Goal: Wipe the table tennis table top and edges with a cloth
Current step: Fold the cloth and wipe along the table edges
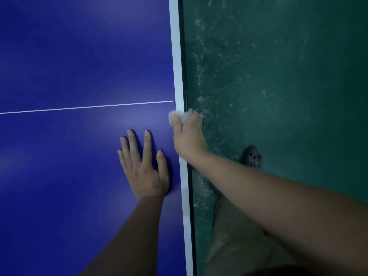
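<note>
**Q:** State the condition of the working fingers.

**A:** The fingers (176, 122) of the right hand (188, 138) are curled round a small, crumpled white cloth (182, 115). The thumb is on top and the others are wrapped over the rim. The cloth sits on the white painted edge band (177, 66) of the dark-blue flat table tennis bench (69, 56), at 12 o'clock from the knuckles. It is just beside the end of the thin white centre line (79, 107). Probable reason for the grip: it presses the cloth on the band's top and side face in one pass.

**Q:** And the other hand?

**A:** The left hand (143, 168) lies flat on the blue surface at 8 o'clock from the right hand. Its fingers (147, 140) are straight and spread, holding nothing. It likely braces the leaning body.

**Q:** Surroundings?

**A:** At 3 o'clock from the band lies the scuffed green floor (278, 76). A dark perforated shoe (251, 157) stands there, near the right forearm. The band toward 12 o'clock appears to be the next stretch.
</note>
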Demonstrator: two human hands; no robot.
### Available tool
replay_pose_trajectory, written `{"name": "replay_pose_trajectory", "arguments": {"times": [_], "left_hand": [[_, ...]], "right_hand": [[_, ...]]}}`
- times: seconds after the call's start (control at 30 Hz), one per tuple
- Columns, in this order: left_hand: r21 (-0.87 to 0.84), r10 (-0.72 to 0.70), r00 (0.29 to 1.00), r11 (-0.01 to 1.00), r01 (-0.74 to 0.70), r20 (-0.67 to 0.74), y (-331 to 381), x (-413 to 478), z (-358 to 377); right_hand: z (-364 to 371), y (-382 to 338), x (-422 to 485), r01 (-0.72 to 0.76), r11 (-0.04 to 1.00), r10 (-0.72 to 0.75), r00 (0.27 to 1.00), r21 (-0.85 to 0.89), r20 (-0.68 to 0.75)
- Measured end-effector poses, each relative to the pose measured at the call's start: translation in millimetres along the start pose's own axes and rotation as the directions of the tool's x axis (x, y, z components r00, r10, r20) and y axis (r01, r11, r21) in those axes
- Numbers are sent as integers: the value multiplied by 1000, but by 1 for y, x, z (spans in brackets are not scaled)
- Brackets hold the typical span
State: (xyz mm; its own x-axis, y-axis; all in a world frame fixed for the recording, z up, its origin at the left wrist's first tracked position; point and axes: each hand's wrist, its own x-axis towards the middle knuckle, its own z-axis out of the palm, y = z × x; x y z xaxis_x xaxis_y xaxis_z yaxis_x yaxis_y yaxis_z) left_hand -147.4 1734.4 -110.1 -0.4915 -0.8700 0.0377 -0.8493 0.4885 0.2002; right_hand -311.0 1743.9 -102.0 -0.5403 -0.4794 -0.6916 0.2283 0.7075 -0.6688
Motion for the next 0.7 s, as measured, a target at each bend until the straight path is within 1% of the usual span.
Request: {"name": "replay_pose_trajectory", "arguments": {"times": [0.07,0.13,0.2,0.3,0.4,0.5,0.6,0.7], "left_hand": [[-7,-4,1000,1000,4,1,1,1,0],[-12,-7,1000,1000,7,5,0,1,0],[-16,-18,1000,1000,18,7,1,0,-1],[-23,-21,1000,1000,21,10,3,1,-3],[-17,-38,999,999,38,26,4,2,-5],[-30,-55,998,998,57,43,6,2,-7],[-38,-58,997,997,61,54,6,5,-9],[-34,-66,995,997,68,77,6,7,-10]], "right_hand": [[-7,-21,36,12,1000,-12,1000,-8,12],[-11,-38,61,11,1000,-11,1000,25,13],[-12,-42,66,21,999,-21,1000,30,18],[-17,-24,28,49,999,-49,997,1,61],[-15,7,-17,78,994,-73,995,-76,70],[-12,12,-28,8,994,2,996,-107,94],[-17,-15,2,-16,994,24,996,-106,81],[-28,-56,59,36,993,-32,999,-112,39]]}}
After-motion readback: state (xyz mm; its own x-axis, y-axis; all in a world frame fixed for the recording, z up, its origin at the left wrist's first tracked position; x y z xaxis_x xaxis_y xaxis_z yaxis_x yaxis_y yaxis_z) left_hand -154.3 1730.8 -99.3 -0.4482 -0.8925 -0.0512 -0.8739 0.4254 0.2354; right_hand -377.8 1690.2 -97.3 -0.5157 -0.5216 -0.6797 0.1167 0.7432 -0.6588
